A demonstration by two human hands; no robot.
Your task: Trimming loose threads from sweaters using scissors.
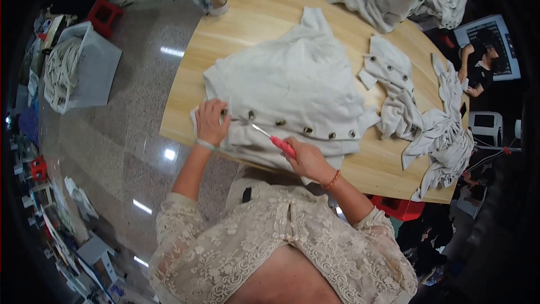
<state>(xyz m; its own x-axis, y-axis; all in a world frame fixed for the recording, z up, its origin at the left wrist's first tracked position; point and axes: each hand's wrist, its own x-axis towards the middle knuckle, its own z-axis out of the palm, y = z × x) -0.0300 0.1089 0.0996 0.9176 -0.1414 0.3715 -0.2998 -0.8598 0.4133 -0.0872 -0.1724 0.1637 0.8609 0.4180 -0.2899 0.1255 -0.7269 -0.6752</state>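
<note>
wooden table [264, 5] | left hand [211, 121] flat on cardigan [292, 84] | right hand [306, 159] grips snips [275, 141]

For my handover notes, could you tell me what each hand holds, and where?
Right hand grips small red-handled snips by the handle; left hand presses the white buttoned garment.

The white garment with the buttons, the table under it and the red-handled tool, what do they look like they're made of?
The white garment looks like soft knit or woven cloth: matte, creased, draping. The table appears to be pale wood or laminate with visible grain and a light sheen. The tool in the right hand seems to have a red plastic handle and shiny metal tip.
</note>
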